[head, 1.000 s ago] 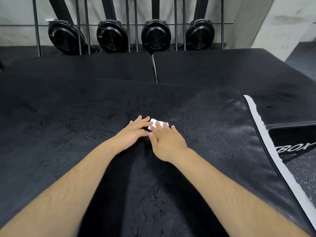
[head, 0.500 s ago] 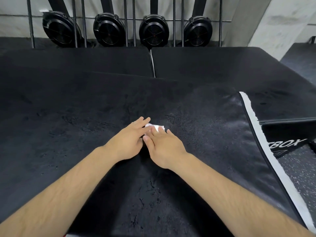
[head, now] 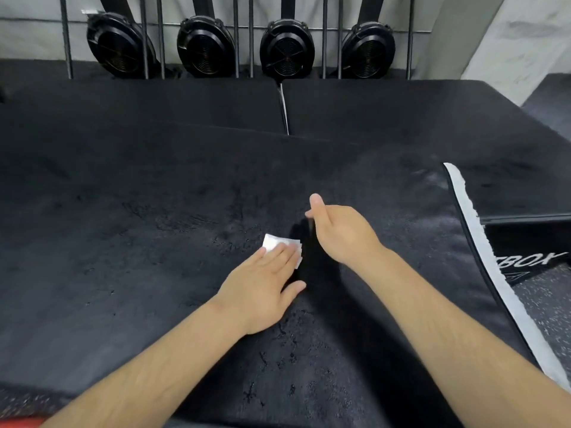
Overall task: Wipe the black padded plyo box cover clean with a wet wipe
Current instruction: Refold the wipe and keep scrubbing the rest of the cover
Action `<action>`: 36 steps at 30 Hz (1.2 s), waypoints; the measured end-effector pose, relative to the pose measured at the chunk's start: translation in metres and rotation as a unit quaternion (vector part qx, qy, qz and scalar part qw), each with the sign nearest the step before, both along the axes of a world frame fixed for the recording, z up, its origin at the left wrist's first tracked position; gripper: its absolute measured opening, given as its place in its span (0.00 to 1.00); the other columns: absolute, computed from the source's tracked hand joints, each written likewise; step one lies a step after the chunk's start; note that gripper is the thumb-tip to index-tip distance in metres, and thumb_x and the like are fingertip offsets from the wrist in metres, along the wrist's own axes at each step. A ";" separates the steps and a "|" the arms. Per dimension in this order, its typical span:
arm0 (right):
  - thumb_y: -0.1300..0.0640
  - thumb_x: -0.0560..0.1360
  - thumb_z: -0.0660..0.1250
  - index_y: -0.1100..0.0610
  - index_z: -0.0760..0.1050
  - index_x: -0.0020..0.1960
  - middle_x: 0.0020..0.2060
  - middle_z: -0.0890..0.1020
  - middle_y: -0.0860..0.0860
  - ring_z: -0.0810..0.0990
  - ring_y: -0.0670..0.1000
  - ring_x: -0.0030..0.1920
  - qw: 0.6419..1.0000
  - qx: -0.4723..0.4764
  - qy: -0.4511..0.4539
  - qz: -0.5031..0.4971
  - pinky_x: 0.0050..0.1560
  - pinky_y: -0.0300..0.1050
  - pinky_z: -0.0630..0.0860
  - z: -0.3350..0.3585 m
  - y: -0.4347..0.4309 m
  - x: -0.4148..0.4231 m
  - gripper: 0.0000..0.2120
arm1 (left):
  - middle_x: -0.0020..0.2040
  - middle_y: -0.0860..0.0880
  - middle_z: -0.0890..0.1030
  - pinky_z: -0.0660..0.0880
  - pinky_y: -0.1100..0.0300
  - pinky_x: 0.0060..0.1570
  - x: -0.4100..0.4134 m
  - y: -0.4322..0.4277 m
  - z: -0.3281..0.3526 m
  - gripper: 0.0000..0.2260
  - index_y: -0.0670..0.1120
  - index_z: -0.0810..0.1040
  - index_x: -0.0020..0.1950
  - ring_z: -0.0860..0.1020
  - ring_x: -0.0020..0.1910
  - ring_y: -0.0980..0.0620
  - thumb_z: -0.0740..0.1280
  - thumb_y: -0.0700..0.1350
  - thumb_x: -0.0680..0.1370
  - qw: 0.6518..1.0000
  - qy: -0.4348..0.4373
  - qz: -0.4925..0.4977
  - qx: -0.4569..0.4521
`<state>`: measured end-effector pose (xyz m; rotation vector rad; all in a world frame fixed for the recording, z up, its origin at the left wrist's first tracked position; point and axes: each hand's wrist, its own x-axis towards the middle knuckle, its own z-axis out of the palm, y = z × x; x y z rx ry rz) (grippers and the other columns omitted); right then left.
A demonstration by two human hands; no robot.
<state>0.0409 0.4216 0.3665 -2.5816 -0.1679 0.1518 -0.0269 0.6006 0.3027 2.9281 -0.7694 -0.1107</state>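
The black padded plyo box cover (head: 154,242) lies spread flat under both hands and fills most of the view. The left hand (head: 265,288) rests on it with its fingers (head: 278,257) straight and together, pressing a folded white wet wipe (head: 278,242) onto the cover. The wipe shows just beyond the fingertips. The right hand (head: 343,233) is raised just right of the wipe, apart from it, thumb out. Its fingers are turned away and blurred, so I cannot tell whether they are curled. Well right of the fingers runs a white edge strip (head: 472,242), with "BOX" lettering (head: 531,261) past it. Far beyond the fingertips, 4 black flywheels (head: 285,50) stand behind metal bars (head: 236,35).
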 end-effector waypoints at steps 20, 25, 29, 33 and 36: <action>0.54 0.86 0.53 0.58 0.43 0.82 0.82 0.46 0.52 0.51 0.58 0.80 0.939 -0.287 0.067 0.176 0.76 0.51 0.54 -0.013 0.020 0.030 0.29 | 0.74 0.52 0.73 0.76 0.55 0.64 0.000 0.016 -0.006 0.23 0.45 0.75 0.72 0.72 0.71 0.53 0.51 0.53 0.83 0.999 -0.028 -0.015 -0.043; 0.55 0.85 0.55 0.59 0.45 0.81 0.81 0.48 0.54 0.54 0.59 0.79 0.939 -0.301 0.041 0.163 0.76 0.51 0.56 -0.016 0.024 0.026 0.30 | 0.75 0.54 0.70 0.73 0.53 0.67 -0.001 0.015 -0.008 0.24 0.47 0.73 0.74 0.69 0.73 0.54 0.50 0.54 0.84 0.997 -0.011 -0.018 -0.071; 0.55 0.86 0.53 0.58 0.42 0.82 0.82 0.44 0.53 0.50 0.58 0.80 0.938 -0.301 0.047 0.166 0.77 0.51 0.53 -0.017 0.023 0.024 0.30 | 0.75 0.57 0.70 0.73 0.53 0.66 -0.004 0.012 -0.006 0.23 0.49 0.73 0.74 0.69 0.73 0.56 0.51 0.54 0.83 0.997 -0.004 -0.010 -0.076; 0.56 0.86 0.53 0.58 0.43 0.82 0.82 0.45 0.53 0.50 0.58 0.80 0.942 -0.289 0.044 0.167 0.77 0.51 0.52 -0.017 0.022 0.026 0.30 | 0.74 0.59 0.70 0.74 0.54 0.66 -0.002 0.012 -0.008 0.21 0.52 0.73 0.74 0.68 0.73 0.58 0.53 0.54 0.83 0.995 -0.002 0.014 -0.103; 0.55 0.86 0.53 0.58 0.42 0.82 0.82 0.44 0.53 0.48 0.58 0.80 0.942 -0.289 0.048 0.166 0.77 0.51 0.51 -0.017 0.021 0.025 0.30 | 0.75 0.59 0.70 0.74 0.52 0.66 -0.005 0.011 -0.010 0.23 0.51 0.72 0.74 0.68 0.73 0.57 0.51 0.56 0.83 0.994 0.002 0.014 -0.106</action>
